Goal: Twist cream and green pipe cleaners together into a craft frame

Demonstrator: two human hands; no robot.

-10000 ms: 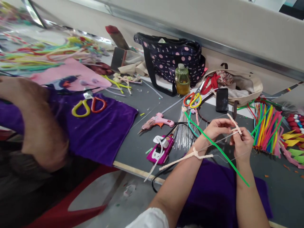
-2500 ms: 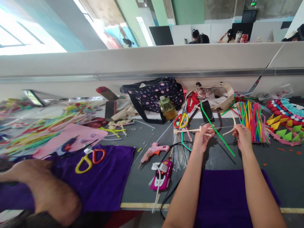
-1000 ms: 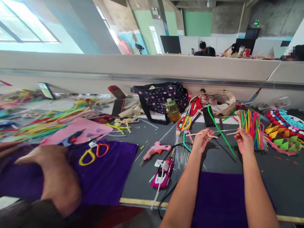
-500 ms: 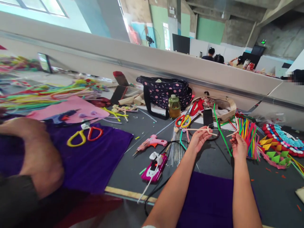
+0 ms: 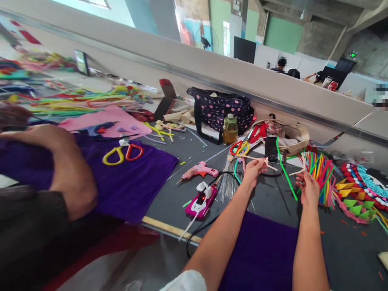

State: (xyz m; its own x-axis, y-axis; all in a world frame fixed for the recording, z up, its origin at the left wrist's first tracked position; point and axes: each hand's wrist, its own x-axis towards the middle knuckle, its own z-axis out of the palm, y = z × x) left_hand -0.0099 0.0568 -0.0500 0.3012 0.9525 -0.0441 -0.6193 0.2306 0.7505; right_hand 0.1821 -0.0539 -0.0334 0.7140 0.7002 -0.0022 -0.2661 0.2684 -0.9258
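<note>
Bare forearms, white sleeve [image 5: 184, 281] on left upper arm.

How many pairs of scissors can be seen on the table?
2. One pair of scissors with yellow and red handles lies on the purple cloth at left. A second pair lies by the bottle, beyond the left hand. Clutter may hide others.

Both bare forearms reached forward and up from the lower edge of the view, roughly parallel, toward the pile of coloured stems [image 5: 318, 178]. The left hand [image 5: 251, 171] was raised left of that pile, palm turned partly up, its fingers pinched shut around a thin pale strand [image 5: 257, 159]. The right hand [image 5: 309, 189] sat just beside the pile, a little lower, its fingers curled and pinched on the strand's other end. A white sleeve covered the left upper arm.
</note>
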